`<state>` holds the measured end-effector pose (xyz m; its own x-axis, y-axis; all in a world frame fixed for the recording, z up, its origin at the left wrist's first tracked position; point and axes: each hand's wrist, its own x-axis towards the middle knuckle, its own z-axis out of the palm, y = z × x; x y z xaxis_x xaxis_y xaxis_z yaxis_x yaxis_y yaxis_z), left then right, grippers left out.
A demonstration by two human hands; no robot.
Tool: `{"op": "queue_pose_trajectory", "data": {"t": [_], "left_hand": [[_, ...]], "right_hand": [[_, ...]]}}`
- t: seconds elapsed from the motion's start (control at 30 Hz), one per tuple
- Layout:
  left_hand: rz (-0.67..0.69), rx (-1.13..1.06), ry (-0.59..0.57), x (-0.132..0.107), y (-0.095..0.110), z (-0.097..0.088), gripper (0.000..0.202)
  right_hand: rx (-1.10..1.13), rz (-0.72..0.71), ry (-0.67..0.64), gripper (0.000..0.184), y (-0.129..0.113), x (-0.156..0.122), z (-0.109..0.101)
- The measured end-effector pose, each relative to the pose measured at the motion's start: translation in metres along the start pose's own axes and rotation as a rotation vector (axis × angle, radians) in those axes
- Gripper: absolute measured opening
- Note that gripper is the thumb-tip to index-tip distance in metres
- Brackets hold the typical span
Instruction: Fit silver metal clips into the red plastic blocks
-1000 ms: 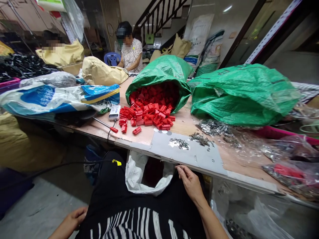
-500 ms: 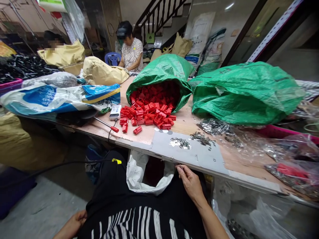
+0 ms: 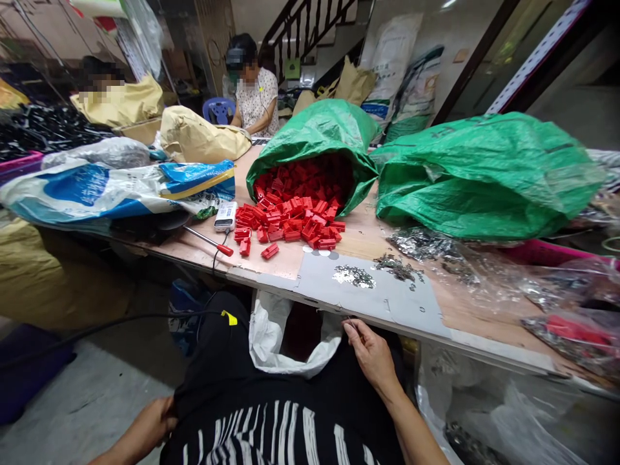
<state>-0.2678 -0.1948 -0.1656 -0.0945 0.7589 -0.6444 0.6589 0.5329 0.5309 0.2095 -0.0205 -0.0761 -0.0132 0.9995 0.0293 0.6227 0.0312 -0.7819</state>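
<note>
My right hand [image 3: 371, 355] is at the table's front edge, beside the right rim of a white woven bag [image 3: 264, 342]. Thumb and forefinger are pinched on something thin and dark, too small to name. That bag hangs open below the edge, over my lap, its inside dark red. Low at my left side, my left hand [image 3: 152, 423] rests against my dark clothes with its fingers curled; whatever they hold, if anything, is hidden. On a grey sheet [image 3: 314, 278] lie small shiny metal pieces [image 3: 356, 276] and a second, darker heap of metal pieces [image 3: 398, 266].
Red plastic parts [image 3: 295, 219] spill from a green sack [image 3: 320, 129]. Another green sack [image 3: 484, 174] lies to the right, near clear bags of metal parts [image 3: 489, 265]. A red-handled tool [image 3: 223, 249] and a white device [image 3: 225, 216] lie left. A co-worker [image 3: 256, 97] sits across.
My left hand has shifted slightly, its fingers still curled at my side. My right hand keeps its pinch at the table edge. The view has moved a little.
</note>
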Motion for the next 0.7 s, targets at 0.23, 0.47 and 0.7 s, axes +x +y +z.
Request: {"op": "queue_pose_trajectory", "data": {"t": [0.23, 0.47, 0.7], "left_hand": [[-0.022, 0.243, 0.190, -0.002, 0.000, 0.008, 0.012], [-0.103, 0.194, 0.337, 0.007, 0.006, 0.011, 0.013], [0.037, -0.302, 0.211, 0.006, 0.009, 0.007, 0.006]], "right_hand": [[-0.014, -0.033, 0.017, 0.052, -0.003, 0.001, 0.001], [-0.019, -0.042, 0.005, 0.051, -0.006, 0.000, 0.001], [-0.038, -0.030, 0.004, 0.053, -0.008, 0.000, 0.000]]}}
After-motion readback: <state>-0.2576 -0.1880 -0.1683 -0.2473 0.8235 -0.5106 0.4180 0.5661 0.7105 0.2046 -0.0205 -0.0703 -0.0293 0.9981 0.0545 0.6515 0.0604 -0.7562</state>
